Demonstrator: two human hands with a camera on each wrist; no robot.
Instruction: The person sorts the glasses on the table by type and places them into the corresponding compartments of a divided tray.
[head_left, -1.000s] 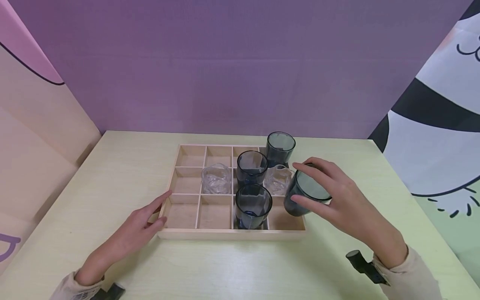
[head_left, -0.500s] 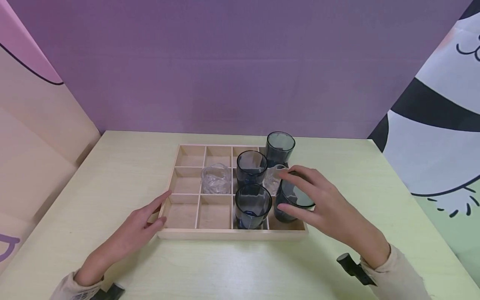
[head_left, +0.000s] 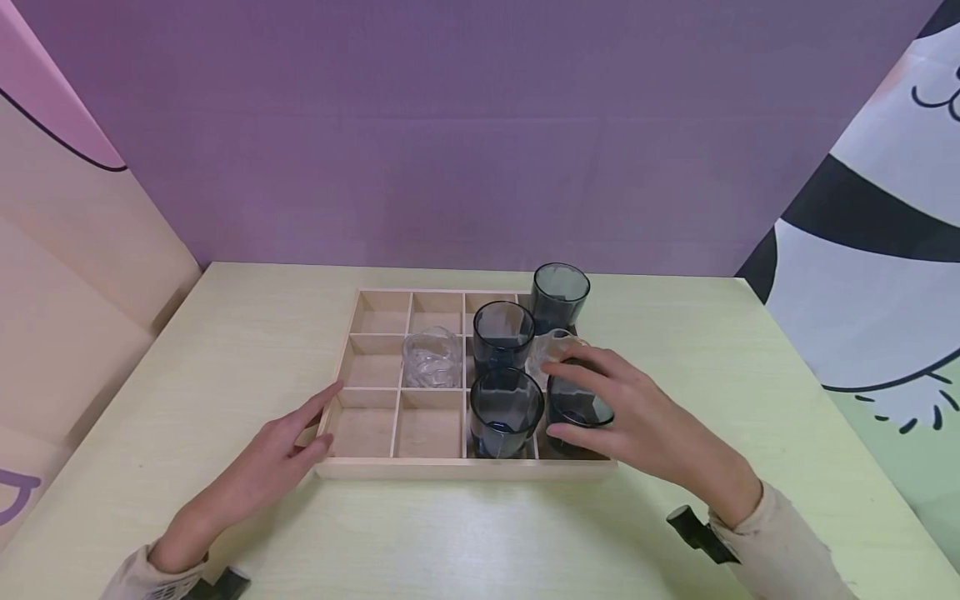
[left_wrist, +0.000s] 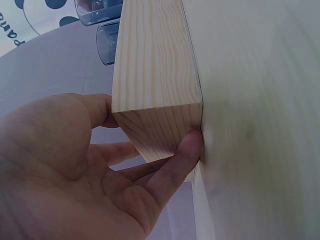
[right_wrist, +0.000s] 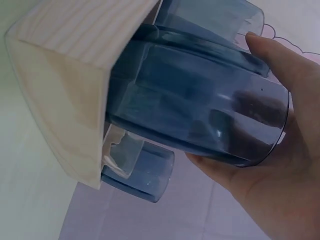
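My right hand point(head_left: 637, 408) grips a dark blue-grey glass tumbler point(head_left: 577, 404) around its upper part; the glass stands in the front right compartment of a wooden divided tray point(head_left: 465, 470). In the right wrist view, the tumbler point(right_wrist: 200, 95) reaches down inside the tray wall point(right_wrist: 60, 95), with thumb and fingers on opposite sides. Left of it, a matching tumbler point(head_left: 507, 414) occupies the front row's third compartment. My left hand point(head_left: 270, 458) rests against the tray's left side near the front corner; in the left wrist view its fingertips point(left_wrist: 190, 142) touch the wood.
Two more dark tumblers stand behind: one point(head_left: 504, 337) in the middle row, another point(head_left: 561, 296) at the back right. Two clear wavy glasses sit in the middle row, one point(head_left: 432, 358) left and one point(head_left: 551, 350) right, partly hidden. A purple backdrop point(head_left: 480, 142) rises behind the table.
My right hand has moved left and down with the dark tumbler, from tilted over the tray's right edge to upright in the front right compartment. The left hand stays still.
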